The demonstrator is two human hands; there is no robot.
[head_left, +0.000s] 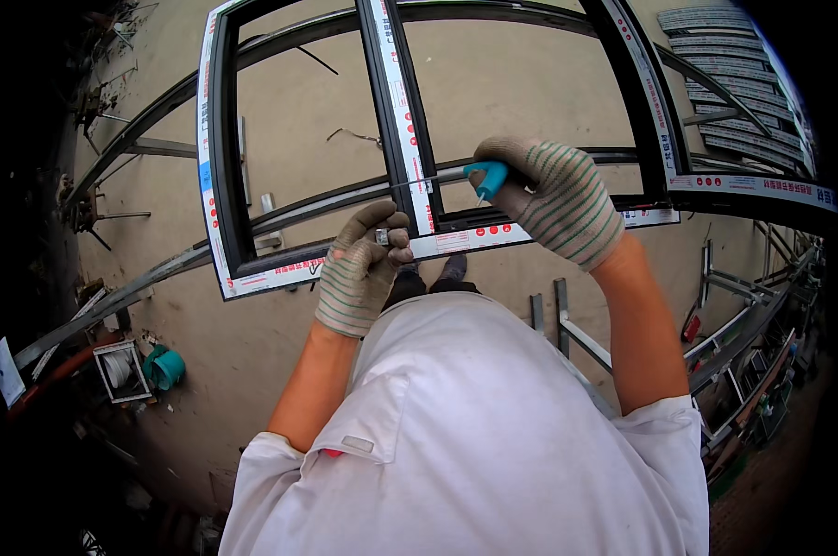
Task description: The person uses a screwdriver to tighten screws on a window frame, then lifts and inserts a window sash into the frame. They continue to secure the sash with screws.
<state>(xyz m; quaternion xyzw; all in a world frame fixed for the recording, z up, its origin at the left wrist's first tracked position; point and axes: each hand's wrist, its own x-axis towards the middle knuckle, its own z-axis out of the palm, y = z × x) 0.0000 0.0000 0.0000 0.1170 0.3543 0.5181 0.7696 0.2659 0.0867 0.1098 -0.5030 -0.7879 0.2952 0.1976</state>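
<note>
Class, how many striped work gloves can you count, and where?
2: one glove on the left hand, holding a small metal piece; the other glove on the right hand, holding a teal-handled tool. Others may hide in shadow.

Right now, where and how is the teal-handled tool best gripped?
Probably by its thick teal handle, from the right, as the right hand does: the slender shaft points left, leaving the broader handle at the right end.
</note>
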